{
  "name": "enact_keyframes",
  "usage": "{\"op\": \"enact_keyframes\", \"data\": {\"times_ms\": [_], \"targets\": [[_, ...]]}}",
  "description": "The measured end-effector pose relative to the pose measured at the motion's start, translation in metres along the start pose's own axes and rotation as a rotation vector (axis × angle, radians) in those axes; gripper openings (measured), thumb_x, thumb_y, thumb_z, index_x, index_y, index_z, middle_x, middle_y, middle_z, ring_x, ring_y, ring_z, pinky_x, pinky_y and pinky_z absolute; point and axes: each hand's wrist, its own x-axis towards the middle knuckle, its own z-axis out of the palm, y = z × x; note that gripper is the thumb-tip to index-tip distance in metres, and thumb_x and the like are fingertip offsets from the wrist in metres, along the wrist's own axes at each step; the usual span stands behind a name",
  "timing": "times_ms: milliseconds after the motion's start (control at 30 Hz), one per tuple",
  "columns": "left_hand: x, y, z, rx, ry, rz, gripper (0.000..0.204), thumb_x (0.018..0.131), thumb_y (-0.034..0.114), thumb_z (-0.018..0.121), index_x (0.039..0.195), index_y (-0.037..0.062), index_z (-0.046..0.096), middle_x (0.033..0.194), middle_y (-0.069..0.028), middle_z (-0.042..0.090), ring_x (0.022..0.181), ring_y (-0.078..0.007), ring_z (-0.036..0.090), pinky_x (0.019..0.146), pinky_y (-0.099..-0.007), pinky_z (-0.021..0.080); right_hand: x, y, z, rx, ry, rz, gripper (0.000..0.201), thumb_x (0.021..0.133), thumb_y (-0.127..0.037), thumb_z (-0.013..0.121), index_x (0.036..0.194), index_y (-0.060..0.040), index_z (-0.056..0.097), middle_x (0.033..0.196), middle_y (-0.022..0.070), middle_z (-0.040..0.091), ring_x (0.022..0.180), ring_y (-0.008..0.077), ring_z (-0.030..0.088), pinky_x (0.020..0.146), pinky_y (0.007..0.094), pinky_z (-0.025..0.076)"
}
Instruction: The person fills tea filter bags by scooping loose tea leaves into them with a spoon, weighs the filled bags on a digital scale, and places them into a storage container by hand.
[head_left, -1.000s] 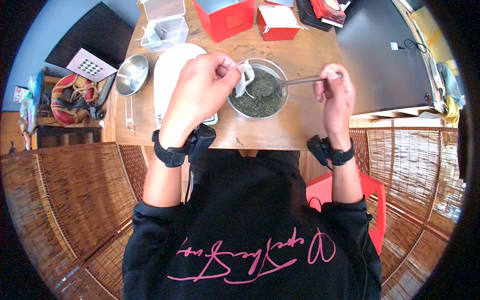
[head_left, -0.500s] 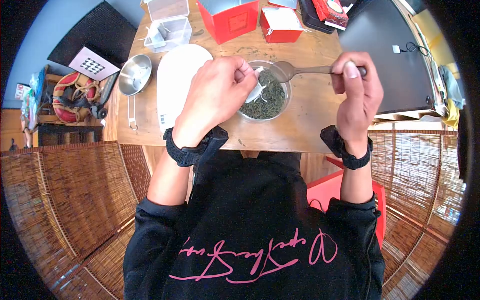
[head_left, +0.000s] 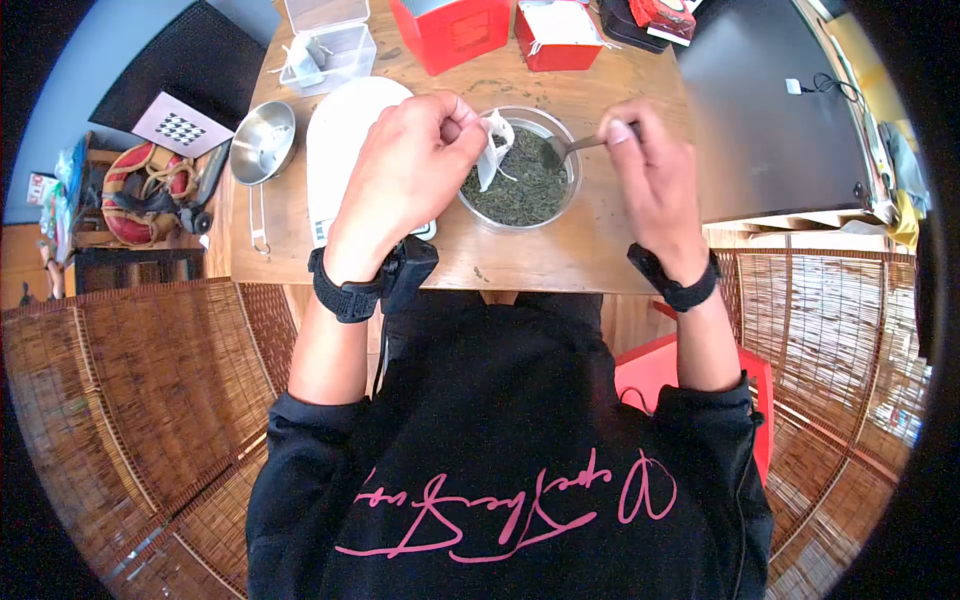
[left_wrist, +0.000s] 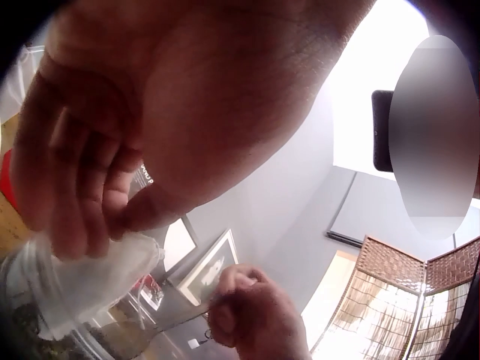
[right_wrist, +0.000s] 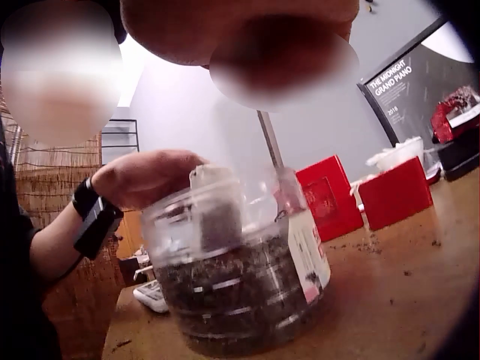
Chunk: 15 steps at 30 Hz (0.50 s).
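My left hand (head_left: 400, 175) pinches the top edge of a small white drawstring tea bag (head_left: 494, 150), which hangs over the left side of a clear round tub (right_wrist: 232, 304). Dark green dried tea leaves (head_left: 525, 190) fill the lower part of that tub. In the right wrist view the bag looks dark inside its lower half. My right hand (head_left: 655, 185) grips the handle of a metal spoon (head_left: 584, 146) from the right, and the spoon's bowl is down among the leaves.
A white scale (head_left: 345, 125) lies left of the tub, partly under my left forearm. Beyond it is a steel pan (head_left: 264, 150). Along the back stand a clear box (head_left: 345, 65) with a filled bag, a red box (head_left: 455, 35) and a smaller red box (head_left: 560, 50) holding white bags.
My right hand has moved left and brought the spoon from over the tub's rim down into the tea leaves. The left hand still pinches the bag, now at the tub's left side.
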Motion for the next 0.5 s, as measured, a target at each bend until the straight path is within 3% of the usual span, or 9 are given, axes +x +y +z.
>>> {"op": "enact_keyframes", "data": {"times_ms": [67, 133, 200, 300, 500], "targets": [[-0.001, -0.004, 0.003, 0.004, 0.025, 0.047, 0.022, 0.091, 0.018, 0.067, 0.090, -0.0035, 0.071, 0.077, -0.0179, 0.072, 0.071, -0.0304, 0.071, 0.071, -0.0400, 0.055, -0.006, 0.007, 0.011, -0.004, -0.102, 0.037, 0.017, 0.105, -0.017, 0.054, 0.098, -0.0043, 0.063, 0.077, 0.0094, 0.064, 0.062, 0.0155, 0.061, 0.059, 0.0317, 0.045], [-0.004, -0.002, 0.002, -0.004, 0.023, 0.040, 0.022, 0.092, 0.017, 0.067, 0.090, -0.0040, 0.071, 0.078, -0.0182, 0.072, 0.072, -0.0303, 0.071, 0.072, -0.0399, 0.055, -0.013, 0.007, 0.018, 0.064, -0.116, 0.109, 0.018, 0.105, -0.017, 0.054, 0.097, -0.0041, 0.063, 0.074, 0.0069, 0.062, 0.063, 0.0129, 0.059, 0.060, 0.0305, 0.045], [-0.005, -0.001, 0.001, -0.015, 0.017, 0.038, 0.022, 0.092, 0.017, 0.066, 0.090, -0.0045, 0.071, 0.079, -0.0184, 0.072, 0.072, -0.0303, 0.071, 0.072, -0.0398, 0.055, -0.020, 0.014, 0.025, 0.255, -0.074, 0.203, 0.020, 0.106, -0.017, 0.052, 0.096, -0.0035, 0.063, 0.074, 0.0033, 0.061, 0.067, 0.0097, 0.057, 0.061, 0.0286, 0.044], [-0.005, 0.000, 0.001, -0.022, -0.004, 0.037, 0.021, 0.092, 0.016, 0.066, 0.090, -0.0049, 0.071, 0.079, -0.0183, 0.072, 0.072, -0.0298, 0.071, 0.072, -0.0393, 0.055, -0.029, 0.019, 0.038, 0.409, 0.024, 0.173, 0.022, 0.108, -0.019, 0.051, 0.099, -0.0035, 0.063, 0.076, -0.0001, 0.057, 0.069, 0.0061, 0.052, 0.062, 0.0252, 0.042], [-0.006, -0.006, 0.000, -0.064, -0.002, 0.033, 0.022, 0.093, 0.017, 0.066, 0.093, -0.0053, 0.071, 0.078, -0.0166, 0.072, 0.070, -0.0247, 0.069, 0.070, -0.0363, 0.054, -0.038, 0.040, 0.042, 0.678, 0.177, 0.307, 0.019, 0.109, -0.022, 0.051, 0.102, -0.0062, 0.061, 0.073, -0.0023, 0.053, 0.065, 0.0046, 0.047, 0.058, 0.0214, 0.038]]}}
